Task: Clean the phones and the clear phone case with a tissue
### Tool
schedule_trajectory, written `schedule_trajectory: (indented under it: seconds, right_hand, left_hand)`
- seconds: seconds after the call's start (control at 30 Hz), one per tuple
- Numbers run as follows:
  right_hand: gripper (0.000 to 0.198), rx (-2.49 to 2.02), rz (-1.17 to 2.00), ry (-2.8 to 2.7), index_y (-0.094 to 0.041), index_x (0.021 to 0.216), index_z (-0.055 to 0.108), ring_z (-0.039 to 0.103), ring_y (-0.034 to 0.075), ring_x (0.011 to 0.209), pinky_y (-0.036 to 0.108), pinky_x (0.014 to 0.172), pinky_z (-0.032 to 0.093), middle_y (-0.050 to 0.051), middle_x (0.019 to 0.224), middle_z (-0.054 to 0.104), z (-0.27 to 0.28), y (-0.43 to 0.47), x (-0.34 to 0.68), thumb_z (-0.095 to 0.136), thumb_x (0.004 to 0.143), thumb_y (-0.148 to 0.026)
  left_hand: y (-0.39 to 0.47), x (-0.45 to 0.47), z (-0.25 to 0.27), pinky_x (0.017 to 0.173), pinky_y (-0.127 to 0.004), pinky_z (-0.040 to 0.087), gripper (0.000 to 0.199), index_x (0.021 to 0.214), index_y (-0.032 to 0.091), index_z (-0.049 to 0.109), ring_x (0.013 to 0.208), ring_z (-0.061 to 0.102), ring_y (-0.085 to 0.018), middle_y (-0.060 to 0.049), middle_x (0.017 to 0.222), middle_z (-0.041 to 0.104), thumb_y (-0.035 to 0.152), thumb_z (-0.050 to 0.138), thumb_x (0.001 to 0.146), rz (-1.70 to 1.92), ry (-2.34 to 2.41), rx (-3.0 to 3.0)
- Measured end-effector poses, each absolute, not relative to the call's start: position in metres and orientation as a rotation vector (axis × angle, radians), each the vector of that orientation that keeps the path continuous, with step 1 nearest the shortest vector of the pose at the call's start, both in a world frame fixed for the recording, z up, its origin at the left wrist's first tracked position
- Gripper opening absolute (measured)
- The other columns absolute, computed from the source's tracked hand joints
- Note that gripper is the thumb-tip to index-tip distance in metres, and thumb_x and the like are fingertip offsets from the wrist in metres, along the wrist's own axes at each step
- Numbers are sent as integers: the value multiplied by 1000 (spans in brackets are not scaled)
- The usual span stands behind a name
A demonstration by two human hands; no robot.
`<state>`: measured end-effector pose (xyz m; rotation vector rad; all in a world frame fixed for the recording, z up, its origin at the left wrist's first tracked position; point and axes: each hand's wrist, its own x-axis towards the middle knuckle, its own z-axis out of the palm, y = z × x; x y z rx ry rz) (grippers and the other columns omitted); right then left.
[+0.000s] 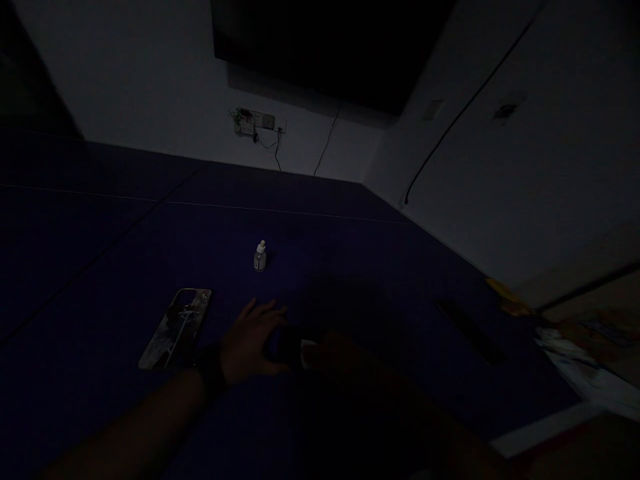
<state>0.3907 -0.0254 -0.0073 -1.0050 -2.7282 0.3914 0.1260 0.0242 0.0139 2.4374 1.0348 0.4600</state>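
The scene is very dark. My left hand [253, 341], a dark band on its wrist, curves round the left end of a dark flat object [289, 347] that looks like a phone, thumb on the near edge and fingers on the far edge. My right hand [340, 353] lies in deep shadow over the object's right part, its fingers closed on a small white piece [308, 354], perhaps a cloth or wipe. Left of my wrist lies a patterned phone case [179, 327] with a camera cutout. A small dropper bottle [260, 257] with a white top stands upright beyond my left hand.
The blue-purple tabletop [225, 227] runs to the wall. A long dark flat item [470, 330] lies at right, with a yellow item [507, 297] and white crumpled material [575, 360] near the right edge. Sockets with cables [263, 121] are on the wall below a large dark screen [320, 47].
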Motion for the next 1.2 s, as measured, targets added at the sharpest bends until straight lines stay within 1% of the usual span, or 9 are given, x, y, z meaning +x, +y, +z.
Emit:
schedule_trajectory:
  seconds: [0.1,0.2,0.33,0.4,0.53,0.7,0.8,0.93,1.2]
  right_hand:
    - [31,-1153,340,-2638,-24,119,67,63,18,81,33,73,48,8,107,73,-1,-6,388,42,101,-20]
    - [35,-1157,330,-2608,-24,119,67,62,18,79,32,70,48,9,103,73,3,1,387,35,103,-20]
    - [23,-1026,380,-2668,-26,112,70,64,19,84,34,76,48,6,100,74,-3,-16,386,51,99,-25]
    - [22,-999,408,-2677,-27,111,70,65,18,83,32,75,48,4,96,74,-10,-25,385,54,97,-24]
    - [23,-1040,402,-2640,-26,109,70,64,18,78,31,71,47,4,92,74,-14,-17,380,52,97,-20]
    - [22,-1106,324,-2576,-22,109,69,62,19,77,31,67,47,8,96,73,0,4,375,51,96,-18]
    - [24,-1031,350,-2575,-25,109,69,63,18,76,32,69,49,5,93,74,-1,-6,371,51,96,-18]
    - [21,-977,400,-2583,-29,107,70,64,16,76,30,71,51,1,88,74,-6,-24,368,57,94,-20]
    - [22,-972,337,-2589,-25,111,68,64,18,78,33,71,51,5,95,73,4,3,358,54,95,-17]
  left_hand:
    - [24,126,15,119,-66,14,70,119,29,61,143,37,-39,-8,149,52,50,89,58,448,1048,2440]
    - [24,127,16,119,-66,14,70,119,29,61,143,37,-39,-7,150,51,49,90,58,433,1052,2437]
    - [24,127,15,119,-65,13,71,117,28,62,143,37,-39,-8,149,52,47,91,55,443,1059,2428]
    - [24,128,15,120,-64,12,71,118,27,62,143,37,-39,-8,149,52,48,90,55,451,1056,2427]
    - [24,128,14,120,-62,10,71,118,27,62,144,36,-39,-8,149,52,45,90,55,444,1054,2414]
    - [24,126,9,120,-63,9,71,119,28,62,143,36,-40,-9,149,51,45,89,57,494,1027,2417]
    - [24,126,8,120,-62,8,69,116,28,63,142,38,-39,-9,148,53,45,89,56,543,997,2410]
    - [25,127,7,120,-61,8,65,112,27,64,142,38,-39,-9,148,53,45,89,55,542,1009,2399]
    - [28,126,3,120,-62,7,76,119,27,63,141,38,-41,-10,147,53,45,91,51,543,987,2412]
